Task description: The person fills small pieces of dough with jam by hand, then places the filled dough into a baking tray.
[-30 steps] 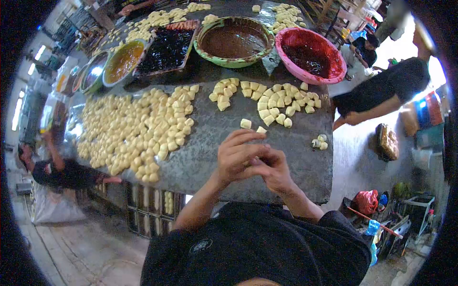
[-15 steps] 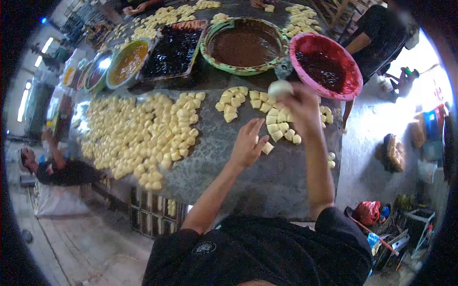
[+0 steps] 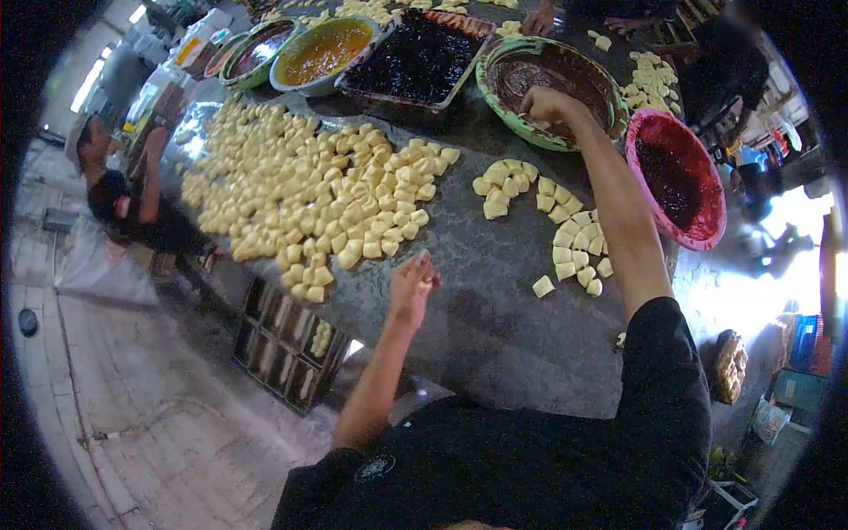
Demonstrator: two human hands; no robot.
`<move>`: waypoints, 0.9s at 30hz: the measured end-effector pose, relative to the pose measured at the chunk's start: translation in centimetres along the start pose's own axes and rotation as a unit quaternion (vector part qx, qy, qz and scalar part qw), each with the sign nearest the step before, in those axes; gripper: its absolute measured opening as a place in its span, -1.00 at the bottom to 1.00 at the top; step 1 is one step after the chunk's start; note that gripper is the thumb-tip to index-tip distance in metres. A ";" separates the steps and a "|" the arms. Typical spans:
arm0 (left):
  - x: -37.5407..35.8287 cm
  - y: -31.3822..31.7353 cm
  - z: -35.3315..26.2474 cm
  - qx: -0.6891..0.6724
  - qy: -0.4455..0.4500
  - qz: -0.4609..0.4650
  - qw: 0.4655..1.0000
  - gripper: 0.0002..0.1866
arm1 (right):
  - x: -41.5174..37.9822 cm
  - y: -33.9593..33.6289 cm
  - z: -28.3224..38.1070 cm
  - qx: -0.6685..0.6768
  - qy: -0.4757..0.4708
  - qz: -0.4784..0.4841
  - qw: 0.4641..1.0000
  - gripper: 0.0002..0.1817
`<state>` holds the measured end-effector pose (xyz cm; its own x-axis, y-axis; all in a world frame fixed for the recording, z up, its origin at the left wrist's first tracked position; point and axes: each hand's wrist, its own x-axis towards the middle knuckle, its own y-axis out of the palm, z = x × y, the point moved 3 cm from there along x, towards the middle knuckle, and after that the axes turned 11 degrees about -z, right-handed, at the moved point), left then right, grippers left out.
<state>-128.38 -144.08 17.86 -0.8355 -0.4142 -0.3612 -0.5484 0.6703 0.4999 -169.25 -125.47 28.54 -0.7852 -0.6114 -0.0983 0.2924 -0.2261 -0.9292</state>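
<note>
Floor (image 3: 168, 433), pale grey, seamed, runs left of the bench. Table (image 3: 503, 331): dark grey top, scuffed, dull in front, shiny at the far left. One person (image 3: 119, 199) in dark clothing at left; other people, partly seen, at the far side and upper right.

Large dough group (image 3: 309, 181), left half of table: pale cream, smooth, rounded lumps, blockier toward the right, many touching; too many to count. Tray rack (image 3: 287, 340) below the table edge.

One rectangular tray (image 3: 459, 19), near-black glossy filling. Five round vessels: green bowl (image 3: 511, 117), brown paste smeared up its wall; pink basin (image 3: 698, 237), dark red contents; orange-filled bowl (image 3: 309, 90); two more at far left.

Dough arc (image 3: 574, 240), cut-looking blocks, between green bowl and near edge, partly behind the right forearm. Small cluster (image 3: 506, 187) beside it, roughly nine pieces.

Hands, two. Right hand (image 3: 552, 106): inside green bowl, fingers bent downward; contents of grip cannot be told. Left hand (image 3: 412, 290): over bare table, fingers partly curled; cannot tell if it holds anything.

Lone dough piece (image 3: 543, 286), one, squarish, below the arc.
</note>
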 end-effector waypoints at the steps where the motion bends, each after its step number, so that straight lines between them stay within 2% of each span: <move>1: -0.4 0.0 -0.7 0.005 0.005 -0.006 1.000 -0.81 | 0.0 0.2 -0.7 0.020 0.011 -0.004 1.000 -0.54; 3: -1.5 0.4 -2.6 0.017 0.016 -0.016 1.000 -0.76 | -0.3 0.7 -1.5 0.061 0.034 -0.017 0.997 -0.57; 6: -3.8 2.2 -5.4 0.068 0.039 -0.002 0.997 -0.74 | -3.8 -1.9 0.9 0.131 0.055 -0.017 0.990 -0.66; 7: -4.3 2.7 -6.1 0.076 0.048 -0.002 0.996 -0.74 | -4.3 -1.6 0.9 0.225 0.033 -0.015 0.974 -0.70; 9: -4.8 3.1 -7.5 0.104 0.080 0.026 0.991 -0.77 | -5.6 -0.8 1.4 0.405 -0.012 -0.010 0.914 -0.80; 10: -5.0 3.2 -8.0 0.118 0.103 0.035 0.987 -0.78 | -8.2 -0.5 4.6 0.454 -0.023 -0.033 0.890 -0.97; 12: -4.9 3.0 -8.6 0.122 0.160 0.077 0.977 -0.80 | -14.8 0.4 13.4 0.573 -0.109 -0.014 0.812 -0.87; 13: -5.5 3.1 -9.0 0.124 0.172 0.073 0.975 -0.79 | -16.7 2.2 15.7 0.577 -0.165 -0.007 0.800 -0.76; 14: -6.4 3.4 -9.5 0.126 0.184 0.069 0.972 -0.79 | -20.1 3.8 19.4 0.663 -0.114 0.020 0.740 -0.74; 15: -7.3 3.0 -10.1 0.130 0.195 0.065 0.970 -0.78 | -21.8 6.9 21.0 0.630 -0.097 0.008 0.770 -0.68; 16: -7.5 1.3 -9.8 0.126 0.159 0.116 0.972 -0.76 | -25.1 8.7 24.2 0.730 -0.016 0.024 0.683 -0.61; 17: -7.6 -1.1 -9.3 0.076 0.107 0.138 0.982 -0.76 | -27.2 10.6 26.3 0.766 -0.007 0.079 0.638 -0.61; 18: -8.0 -3.6 -8.6 0.026 0.055 0.161 0.985 -0.76 | -28.9 12.9 27.7 0.804 0.030 0.092 0.587 -0.59; 19: -9.1 -5.4 -8.7 -0.023 0.003 0.182 0.983 -0.76 | -30.6 14.3 29.3 0.798 0.052 0.063 0.598 -0.58; 21: -11.4 -9.4 -9.2 -0.073 -0.051 0.125 0.988 -0.77 | -33.3 16.9 33.0 0.783 0.095 0.006 0.615 -0.55; 23: -13.7 -12.8 -10.5 -0.105 -0.089 0.062 0.989 -0.77 | -34.9 20.7 36.9 0.655 0.020 -0.122 0.746 -0.57; 25: -15.8 -15.6 -12.1 -0.120 -0.136 0.043 0.983 -0.76 | -36.2 21.2 41.1 0.475 -0.066 -0.233 0.846 -0.59; 27: -17.8 -17.6 -14.1 -0.098 -0.156 0.020 0.983 -0.75 | -37.8 20.1 44.9 0.247 -0.160 -0.325 0.899 -0.60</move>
<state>-104.34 -157.15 26.63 -0.8221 -0.1604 -0.5462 -0.5367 0.5384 0.6497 -109.17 -140.92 29.58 -0.7041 -0.3972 0.5886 0.0973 -0.8751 -0.4741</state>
